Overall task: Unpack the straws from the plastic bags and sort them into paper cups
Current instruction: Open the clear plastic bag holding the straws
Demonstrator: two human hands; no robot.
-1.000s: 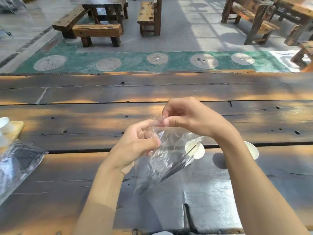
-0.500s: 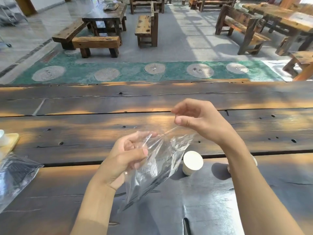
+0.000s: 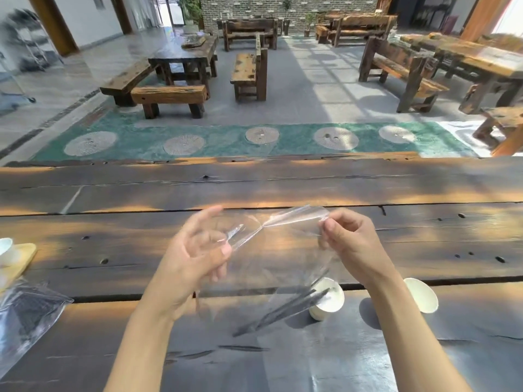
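Clear film bag (image 3: 271, 264) — light, limp, slippery — hangs above the counter (image 3: 254, 190) near its front edge, dark straws (image 3: 285, 309) inside. Right hand (image 3: 349, 239) pinches the mouth; left hand (image 3: 195, 250) grips loosely. Judgement: hold the rim.

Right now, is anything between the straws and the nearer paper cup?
Only the clear plastic bag itself: the dark straws lie inside it, held above the table by the left hand and right hand. The nearer paper cup stands open behind the bag's lower end, nothing covering its mouth.
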